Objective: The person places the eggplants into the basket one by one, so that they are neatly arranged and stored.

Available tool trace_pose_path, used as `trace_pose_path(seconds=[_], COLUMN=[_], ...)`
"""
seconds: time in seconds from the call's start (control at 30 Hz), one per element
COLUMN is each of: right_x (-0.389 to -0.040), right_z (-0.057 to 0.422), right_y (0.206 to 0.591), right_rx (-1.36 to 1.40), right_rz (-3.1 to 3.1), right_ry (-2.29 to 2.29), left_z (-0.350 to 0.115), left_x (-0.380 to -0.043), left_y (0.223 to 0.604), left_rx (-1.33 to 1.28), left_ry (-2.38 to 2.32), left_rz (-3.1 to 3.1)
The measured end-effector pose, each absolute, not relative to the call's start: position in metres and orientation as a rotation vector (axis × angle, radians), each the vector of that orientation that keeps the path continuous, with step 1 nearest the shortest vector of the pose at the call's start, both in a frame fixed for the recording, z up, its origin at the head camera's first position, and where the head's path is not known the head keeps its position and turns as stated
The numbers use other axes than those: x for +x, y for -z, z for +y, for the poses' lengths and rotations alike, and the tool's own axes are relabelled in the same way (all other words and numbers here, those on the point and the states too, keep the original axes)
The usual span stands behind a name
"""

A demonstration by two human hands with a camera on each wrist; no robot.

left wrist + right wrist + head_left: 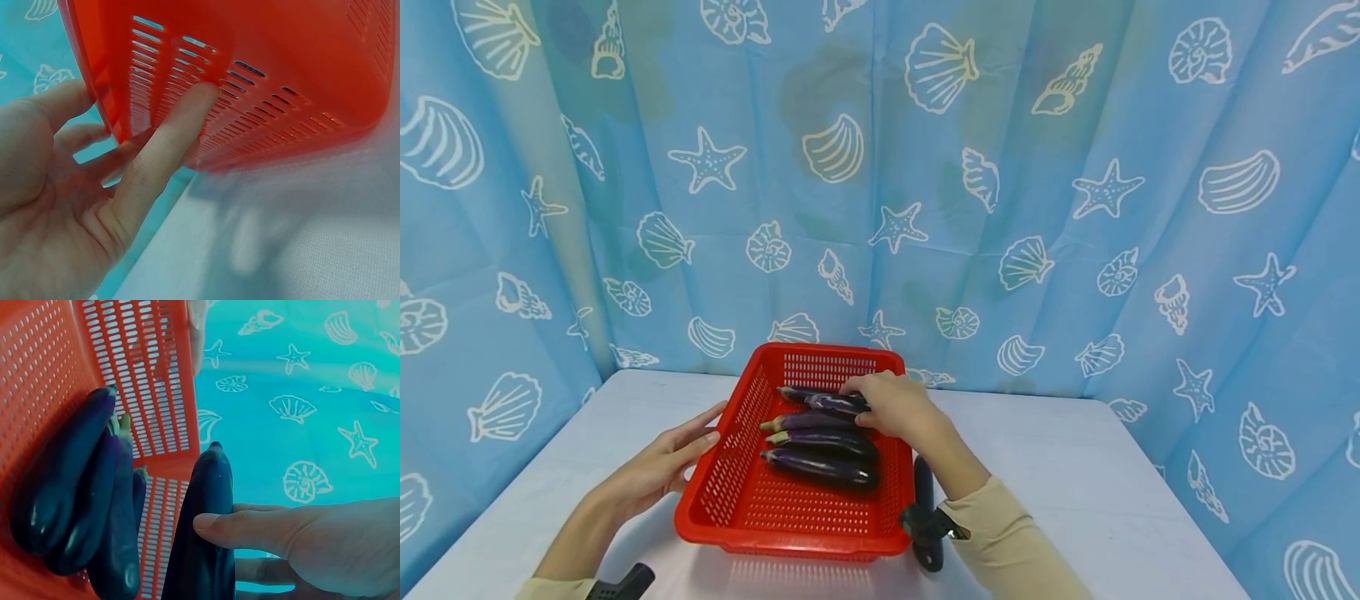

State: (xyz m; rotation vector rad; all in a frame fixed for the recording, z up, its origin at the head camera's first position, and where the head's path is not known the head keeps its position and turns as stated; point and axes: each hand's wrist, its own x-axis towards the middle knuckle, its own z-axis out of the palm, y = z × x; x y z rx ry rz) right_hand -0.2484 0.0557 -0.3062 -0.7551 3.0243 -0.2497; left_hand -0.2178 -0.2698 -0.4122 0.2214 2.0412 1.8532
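Note:
My right hand (pixel 891 404) is over the far right part of the red basket (pixel 805 542) and grips a dark purple eggplant (pixel 203 512), thumb on one side and fingers on the other. Several other eggplants (pixel 820 467) lie side by side inside, their stem ends toward the left in the head view. At the basket's left side, my left hand (pixel 658 467) has its fingers extended. One finger (pixel 187 112) of it lies along the slotted outer wall (pixel 287 56) in the left wrist view, the others close to the rim.
Another eggplant (pixel 924 483) lies on the white table (pixel 1045 483) just right of the basket, partly covered by the right wrist's strap and camera. A blue curtain (pixel 880 183) with white shells and starfish hangs behind and along the sides of the table.

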Motion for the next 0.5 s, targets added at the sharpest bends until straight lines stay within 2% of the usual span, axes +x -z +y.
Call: trace_pose_path(seconds=[0.5], right_x=[-0.258], right_z=[0.027], right_y=[0.313], right_rx=[-0.762], right_rz=[2.975], right_ry=[0.121], left_z=[-0.270], left_x=[-0.218], left_y=[0.413], left_rx=[0.220], left_ry=[-1.852], left_rz=[2.039])
